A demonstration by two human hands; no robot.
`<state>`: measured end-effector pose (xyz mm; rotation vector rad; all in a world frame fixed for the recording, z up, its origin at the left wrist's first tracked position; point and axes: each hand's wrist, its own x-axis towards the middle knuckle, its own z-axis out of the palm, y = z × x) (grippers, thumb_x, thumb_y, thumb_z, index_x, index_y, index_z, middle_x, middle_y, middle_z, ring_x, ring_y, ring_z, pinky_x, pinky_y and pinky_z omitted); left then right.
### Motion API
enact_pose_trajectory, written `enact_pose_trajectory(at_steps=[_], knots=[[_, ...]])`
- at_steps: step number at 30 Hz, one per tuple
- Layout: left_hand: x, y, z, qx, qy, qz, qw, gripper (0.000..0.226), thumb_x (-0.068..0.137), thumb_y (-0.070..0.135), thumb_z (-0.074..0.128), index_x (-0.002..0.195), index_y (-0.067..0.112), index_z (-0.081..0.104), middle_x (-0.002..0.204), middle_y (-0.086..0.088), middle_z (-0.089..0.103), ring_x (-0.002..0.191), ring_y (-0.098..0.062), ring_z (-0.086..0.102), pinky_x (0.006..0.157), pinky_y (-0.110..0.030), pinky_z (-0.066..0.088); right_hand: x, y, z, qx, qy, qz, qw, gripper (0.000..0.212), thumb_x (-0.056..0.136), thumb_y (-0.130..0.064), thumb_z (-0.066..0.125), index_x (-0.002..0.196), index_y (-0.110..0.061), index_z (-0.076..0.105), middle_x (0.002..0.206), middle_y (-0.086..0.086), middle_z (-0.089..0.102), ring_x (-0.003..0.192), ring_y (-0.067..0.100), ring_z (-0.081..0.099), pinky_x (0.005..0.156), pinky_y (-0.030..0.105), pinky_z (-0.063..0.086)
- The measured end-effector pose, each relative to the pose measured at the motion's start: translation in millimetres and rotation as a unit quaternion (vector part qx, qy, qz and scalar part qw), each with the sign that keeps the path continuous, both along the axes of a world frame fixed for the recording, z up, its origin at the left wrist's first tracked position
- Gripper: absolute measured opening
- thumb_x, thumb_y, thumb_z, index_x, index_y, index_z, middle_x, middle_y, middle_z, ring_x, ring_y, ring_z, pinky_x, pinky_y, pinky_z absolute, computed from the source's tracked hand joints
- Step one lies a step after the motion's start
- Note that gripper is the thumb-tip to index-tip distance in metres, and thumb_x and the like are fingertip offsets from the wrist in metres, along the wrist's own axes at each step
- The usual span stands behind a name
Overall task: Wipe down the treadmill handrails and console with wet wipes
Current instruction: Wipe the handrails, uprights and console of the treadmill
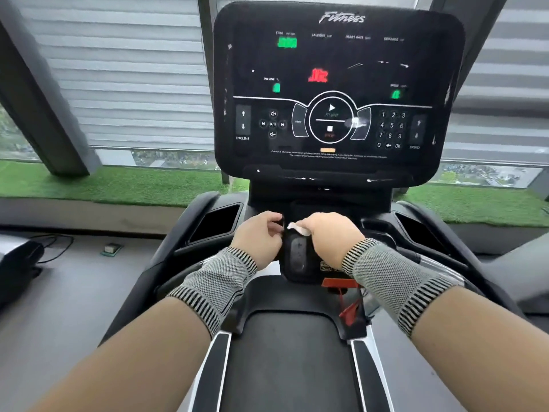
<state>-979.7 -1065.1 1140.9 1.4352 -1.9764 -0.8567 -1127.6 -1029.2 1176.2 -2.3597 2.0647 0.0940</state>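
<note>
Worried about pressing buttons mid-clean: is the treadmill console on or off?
On. The console shows lit green and red digits on its dark screen.

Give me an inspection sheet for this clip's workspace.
Surface: treadmill belt bare.
Job's things: white wet wipe on the small centre control pad; console lit, white flecks on it.
Clutter: small box on the floor at left.
Grips: left hand holds the pad's edge; right hand grips the wipe.
Cables: black cable on the floor; red safety cord hanging.
Surroundings: window blinds, green turf ledge.
</note>
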Motion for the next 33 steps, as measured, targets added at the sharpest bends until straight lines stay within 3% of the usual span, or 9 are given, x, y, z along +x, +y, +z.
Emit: enact_pose_trajectory(at_steps=[5, 10, 13, 17, 19, 24, 28, 30, 33], knots=[[-1, 2, -7, -0.009, 0.006, -0.012, 1.000, 0.031, 0.081, 0.006, 0.058, 0.108, 0.018, 0.067, 0.089, 0.011, 0.064, 0.086, -0.005, 0.061, 0.091, -0.016, 0.043, -36, 15, 1, -0.020, 0.058, -0.100, 0.993, 0.027, 0.090, -0.009, 0.042, 0.109, -0.017, 0.060, 0.107, 0.004, 0.064, 0.098, 0.024, 0.060, 0.080, 0.032, 0.045], [1, 1, -7, 0.006, 0.019, -0.021, 1.000, 0.024, 0.081, 0.008, 0.061, 0.102, 0.017, 0.066, 0.092, 0.007, 0.067, 0.089, -0.007, 0.064, 0.092, -0.023, 0.047, 14, -1, -4, -0.012, 0.001, 0.016, 1.000, 0.034, 0.092, -0.013, 0.043, 0.121, -0.022, 0.057, 0.117, 0.003, 0.061, 0.108, 0.026, 0.058, 0.087, 0.033, 0.047], [4, -2, -7, 0.008, 0.025, -0.031, 0.999, 0.020, 0.080, 0.009, 0.063, 0.097, 0.019, 0.065, 0.090, 0.007, 0.068, 0.083, -0.005, 0.063, 0.090, -0.022, 0.048, 3, 0, 4, 0.011, -0.003, 0.013, 1.000, 0.037, 0.094, -0.014, 0.040, 0.127, -0.023, 0.055, 0.120, 0.002, 0.062, 0.110, 0.025, 0.057, 0.092, 0.035, 0.046], [7, -8, -8, -0.005, 0.016, -0.041, 0.999, 0.019, 0.081, 0.012, 0.066, 0.097, 0.020, 0.067, 0.085, 0.012, 0.065, 0.081, 0.000, 0.060, 0.085, -0.012, 0.041, -46, 19, 11, 0.009, 0.073, -0.113, 0.991, 0.027, 0.094, -0.014, 0.035, 0.101, -0.017, 0.061, 0.101, 0.003, 0.067, 0.088, 0.023, 0.060, 0.079, 0.032, 0.049], [8, -9, -8, -0.004, 0.011, -0.045, 0.999, 0.019, 0.082, 0.012, 0.064, 0.098, 0.020, 0.067, 0.089, 0.010, 0.069, 0.084, -0.001, 0.061, 0.085, -0.012, 0.041, -43, 18, 13, 0.016, 0.086, -0.106, 0.991, 0.026, 0.095, -0.017, 0.034, 0.097, -0.016, 0.060, 0.101, 0.004, 0.067, 0.086, 0.024, 0.060, 0.077, 0.032, 0.048], [10, -12, -3, -0.024, -0.053, -0.048, 0.997, 0.025, 0.086, 0.011, 0.055, 0.105, 0.023, 0.066, 0.089, 0.012, 0.070, 0.091, -0.005, 0.061, 0.087, -0.017, 0.043, 7, -9, 22, 0.086, -0.107, 0.017, 0.990, 0.034, 0.098, -0.028, 0.039, 0.122, -0.026, 0.064, 0.120, -0.005, 0.064, 0.109, 0.014, 0.058, 0.094, 0.024, 0.043], [16, -19, 0, -0.014, -0.091, -0.029, 0.995, 0.034, 0.086, 0.007, 0.050, 0.114, 0.022, 0.062, 0.080, 0.018, 0.067, 0.094, -0.003, 0.060, 0.090, -0.016, 0.041, -14, -35, 26, 0.164, -0.187, 0.037, 0.968, 0.037, 0.091, -0.006, 0.043, 0.109, -0.024, 0.070, 0.094, -0.009, 0.069, 0.071, -0.006, 0.058, 0.061, 0.003, 0.039], [20, -23, -3, 0.005, -0.110, -0.029, 0.993, 0.036, 0.088, 0.007, 0.047, 0.116, 0.022, 0.062, 0.083, 0.018, 0.068, 0.080, 0.006, 0.058, 0.083, -0.014, 0.045, -28, -51, 24, 0.190, -0.186, 0.062, 0.962, 0.041, 0.087, 0.001, 0.044, 0.106, -0.022, 0.073, 0.092, -0.007, 0.071, 0.064, -0.006, 0.057, 0.056, 0.002, 0.038], [20, -27, -5, 0.038, -0.125, -0.021, 0.991, 0.034, 0.089, 0.005, 0.046, 0.113, 0.022, 0.063, 0.091, 0.013, 0.072, 0.053, 0.015, 0.051, 0.059, -0.004, 0.040, -35, -69, 14, 0.234, -0.240, 0.126, 0.934, 0.044, 0.086, 0.003, 0.048, 0.103, -0.028, 0.074, 0.096, -0.003, 0.073, 0.081, 0.003, 0.063, 0.078, 0.015, 0.048]])
